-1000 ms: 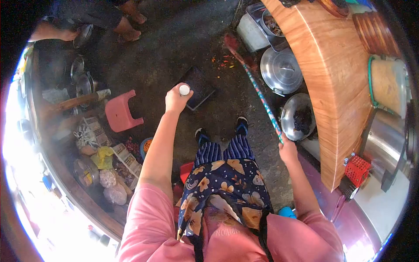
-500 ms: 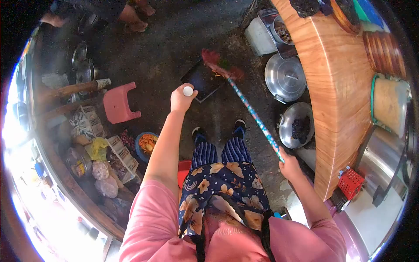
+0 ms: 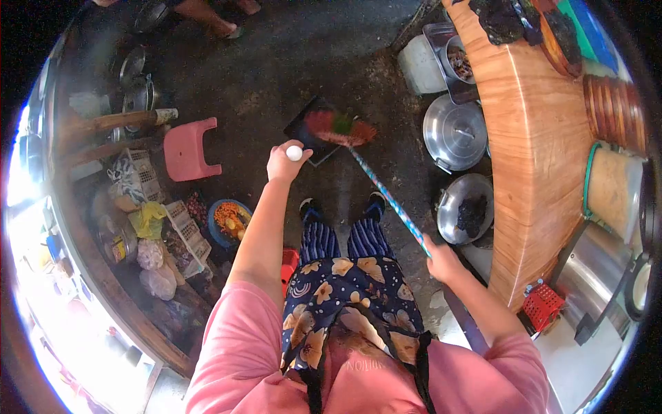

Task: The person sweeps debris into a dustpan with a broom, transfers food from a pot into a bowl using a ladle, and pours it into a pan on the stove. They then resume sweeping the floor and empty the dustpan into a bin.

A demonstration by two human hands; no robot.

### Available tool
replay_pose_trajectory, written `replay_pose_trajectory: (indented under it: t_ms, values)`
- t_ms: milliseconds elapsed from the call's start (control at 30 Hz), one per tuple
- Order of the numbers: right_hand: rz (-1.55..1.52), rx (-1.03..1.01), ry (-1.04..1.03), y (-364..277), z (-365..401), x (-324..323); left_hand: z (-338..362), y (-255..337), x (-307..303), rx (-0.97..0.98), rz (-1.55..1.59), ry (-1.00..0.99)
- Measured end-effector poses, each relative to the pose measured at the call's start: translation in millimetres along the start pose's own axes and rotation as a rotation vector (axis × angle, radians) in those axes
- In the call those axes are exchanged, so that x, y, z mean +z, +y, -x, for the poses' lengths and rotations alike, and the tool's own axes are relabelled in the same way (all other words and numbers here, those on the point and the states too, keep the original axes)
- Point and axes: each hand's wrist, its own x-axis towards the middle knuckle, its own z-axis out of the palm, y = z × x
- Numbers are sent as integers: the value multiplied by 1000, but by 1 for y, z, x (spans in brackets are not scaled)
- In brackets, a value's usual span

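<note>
My left hand is wrapped round the top of a dustpan handle, whose round white end points up at me. Below it, the black dustpan rests on the dark floor. My right hand grips the blue patterned stick of a broom. The broom's red and green bristle head lies over the dustpan's right part and reaches past its edge; it is blurred by motion. What lies in the pan is mostly hidden by the head.
A pink stool stands to the left, near a blue basin of orange food pieces and plastic crates. On the right are a lidded pot, a metal wok and a wood-patterned counter. Another person's leg shows at the top.
The broom head has swept down and slightly left over the dustpan, and my right hand has moved left with the stick. My left hand keeps holding the dustpan almost in place.
</note>
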Motion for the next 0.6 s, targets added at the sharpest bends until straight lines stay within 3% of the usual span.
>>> replay_pose_trajectory:
  t_ms: [67, 167, 233, 333, 400, 467, 600]
  values:
    - [10, 13, 15, 1, 41, -7, 5, -19, -3, 8, 328, 11]
    - [91, 80, 13, -5, 47, -35, 20, -35, -17, 25, 390, 53]
    - [136, -77, 235, 16, 2, -39, 36, -37, -24, 13, 379, 93]
    - [171, -5, 237, -7, -93, -82, 52, -41, -23, -78, 416, 119]
    - [276, -29, 291, -10, -156, -83, 51, -44, -16, -121, 423, 151]
    - [369, -30, 224, -20, -174, -69, 47, -44, -9, -155, 414, 166]
    - [400, -95, 21, -24, -91, -40, 47, -43, -10, -198, 422, 158]
